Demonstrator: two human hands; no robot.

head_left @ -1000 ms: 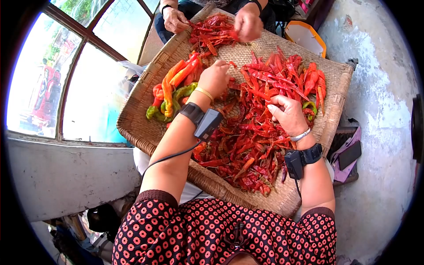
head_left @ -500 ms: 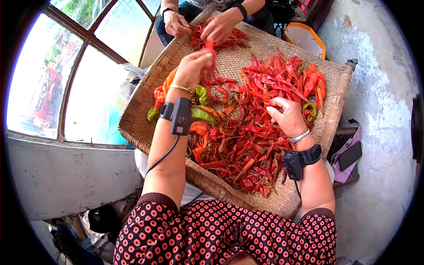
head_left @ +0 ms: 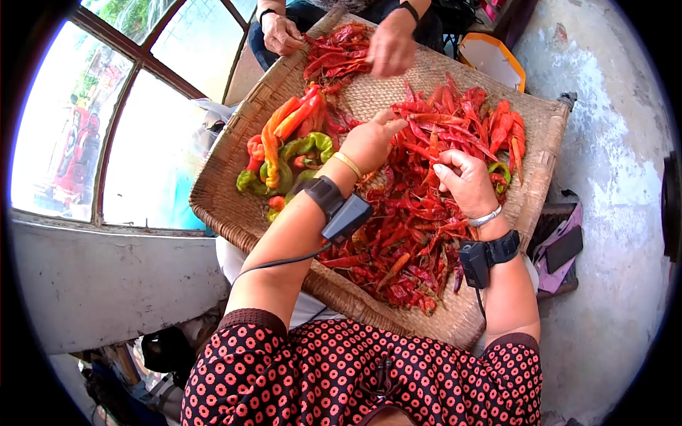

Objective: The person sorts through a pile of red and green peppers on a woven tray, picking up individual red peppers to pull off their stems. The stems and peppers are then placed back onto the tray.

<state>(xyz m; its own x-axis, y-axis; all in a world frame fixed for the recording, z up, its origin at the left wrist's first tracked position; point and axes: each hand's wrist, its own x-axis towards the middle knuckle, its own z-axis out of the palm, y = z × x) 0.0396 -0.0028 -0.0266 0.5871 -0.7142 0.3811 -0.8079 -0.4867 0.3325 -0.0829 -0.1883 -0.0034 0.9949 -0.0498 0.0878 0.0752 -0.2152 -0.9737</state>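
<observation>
Dried red chili peppers (head_left: 398, 234) cover much of a woven bamboo tray (head_left: 213, 192). My left hand (head_left: 371, 142) is over the middle of the tray, its fingers stretched toward brighter red chilies (head_left: 455, 117); a finger and thumb look apart, with nothing visible between them. On the right, my right hand (head_left: 465, 181) is pinched, thumb against index finger, around a red chili pepper (head_left: 433, 144) that points up from the fingertips. Fresh orange and green peppers (head_left: 272, 153) lie left of my left hand. Part of the pile is hidden beneath my left forearm.
Across the tray a person's hand (head_left: 281, 33) rests at the rim, and their other hand (head_left: 393, 44), blurred, hovers beside a small red chili heap (head_left: 337, 53). A window (head_left: 153, 142) stands left, a worn wall (head_left: 604, 142) right. An orange-rimmed container (head_left: 492, 60) is behind.
My left hand has let go of a red chili near the far heap and moved right and nearer. The other person's hand has shifted right off the heap. My right hand has barely moved.
</observation>
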